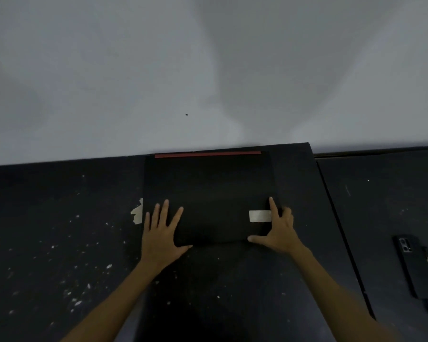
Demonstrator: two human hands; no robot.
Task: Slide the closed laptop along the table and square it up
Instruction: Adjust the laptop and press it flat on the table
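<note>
Now both hands, left hand [162, 234], right hand [281, 230], flat on closed laptop [209, 193]

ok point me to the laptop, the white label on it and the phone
laptop [208, 191], head view, middle of the closed lid
white label [259, 215], head view, centre of the strip
phone [415, 267], head view, middle of its black back

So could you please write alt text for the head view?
Two bare hands press on a closed black laptop on a dark table against a grey wall: left hand flat, right hand at its near right corner beside a white sticker.
</note>
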